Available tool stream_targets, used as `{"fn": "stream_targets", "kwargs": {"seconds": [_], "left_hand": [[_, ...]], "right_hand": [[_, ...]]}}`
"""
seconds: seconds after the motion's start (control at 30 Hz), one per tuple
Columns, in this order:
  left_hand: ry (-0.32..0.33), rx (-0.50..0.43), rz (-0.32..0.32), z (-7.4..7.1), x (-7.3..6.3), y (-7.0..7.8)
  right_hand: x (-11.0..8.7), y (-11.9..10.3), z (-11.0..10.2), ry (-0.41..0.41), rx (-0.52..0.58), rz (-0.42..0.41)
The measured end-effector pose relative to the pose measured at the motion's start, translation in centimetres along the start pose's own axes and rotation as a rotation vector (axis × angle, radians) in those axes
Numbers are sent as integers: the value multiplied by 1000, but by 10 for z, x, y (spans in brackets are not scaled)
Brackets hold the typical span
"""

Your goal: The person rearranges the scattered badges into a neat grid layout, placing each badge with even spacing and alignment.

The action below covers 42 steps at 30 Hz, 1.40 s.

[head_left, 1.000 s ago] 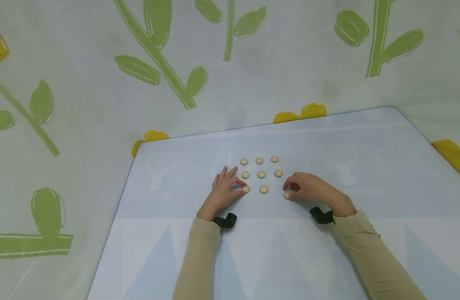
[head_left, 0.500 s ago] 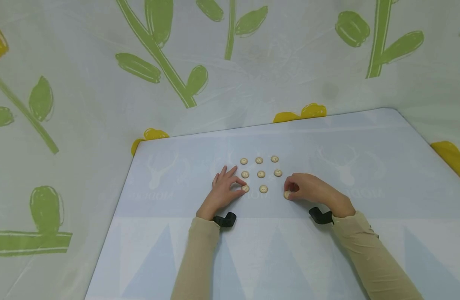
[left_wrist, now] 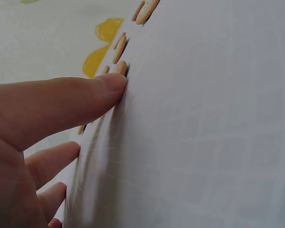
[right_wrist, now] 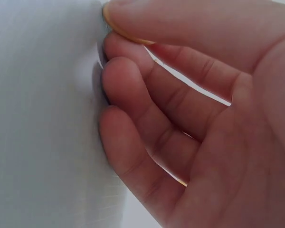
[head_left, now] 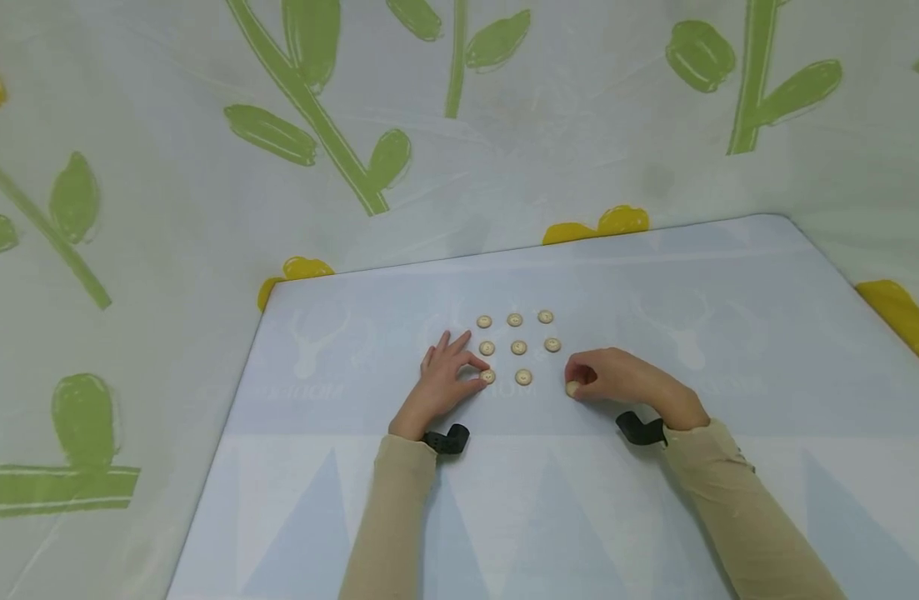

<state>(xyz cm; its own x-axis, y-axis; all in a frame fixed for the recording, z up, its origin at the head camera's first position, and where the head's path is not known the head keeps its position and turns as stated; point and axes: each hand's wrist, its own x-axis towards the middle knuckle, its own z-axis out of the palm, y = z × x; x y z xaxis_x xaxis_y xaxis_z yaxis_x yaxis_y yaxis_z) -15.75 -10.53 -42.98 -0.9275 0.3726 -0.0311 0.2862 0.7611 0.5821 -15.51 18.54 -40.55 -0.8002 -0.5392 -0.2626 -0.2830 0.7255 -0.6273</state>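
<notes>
Pale round wooden buttons lie flat in rows on the table. My left hand (head_left: 440,388) pinches the near-left button (head_left: 487,377) by its edges between thumb and index finger, the other fingers spread on the tabletop. In the left wrist view, the thumb (left_wrist: 99,92) partly covers that button. My right hand (head_left: 616,379) pinches another button (head_left: 572,388) at the right end of the near row, slightly closer to me than its neighbours. The right wrist view shows the thumb over this button's rim (right_wrist: 121,31), with the other fingers curled against the table.
Between the hands lies the middle button of the near row (head_left: 523,377). Farther rows hold several more, including the centre button (head_left: 518,347) and far-right button (head_left: 545,317). The pale blue table (head_left: 504,483) meets a leaf-patterned cloth (head_left: 564,158) at its far edge.
My right fingers have drawn closer around their button, which now shows less. The left hand holds the same place. The other buttons stay put; the head view shifts slightly.
</notes>
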Motion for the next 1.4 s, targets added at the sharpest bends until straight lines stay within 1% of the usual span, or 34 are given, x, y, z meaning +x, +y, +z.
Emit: {"fn": "stream_targets", "kwargs": {"seconds": [0.1,0.2,0.27,0.47,0.67,0.77,0.97,1.2,1.4], "left_hand": [[5,1,2,0,1,-1],[4,-4,1,0,1,-1],[4,-14,3,1,1,-1],[24,-26,20,2,0,0],[11,-8,1,2,1,-1],[12,-1,0,2,1,-1],[14,-8,-2,2,0,-2],[8,-11,-11,2,1,-2],[-1,-11,-15,2,2,-1]], "right_hand": [[1,1,-1,-12,22,10],[2,2,-1,-19,46,37],[2,3,-2,-19,59,37],[2,4,-3,33,89,57],[4,5,-2,85,110,62],[6,5,1,104,112,60],[7,-3,5,140,106,59],[11,0,10,193,70,50],[13,1,14,219,46,67]]}}
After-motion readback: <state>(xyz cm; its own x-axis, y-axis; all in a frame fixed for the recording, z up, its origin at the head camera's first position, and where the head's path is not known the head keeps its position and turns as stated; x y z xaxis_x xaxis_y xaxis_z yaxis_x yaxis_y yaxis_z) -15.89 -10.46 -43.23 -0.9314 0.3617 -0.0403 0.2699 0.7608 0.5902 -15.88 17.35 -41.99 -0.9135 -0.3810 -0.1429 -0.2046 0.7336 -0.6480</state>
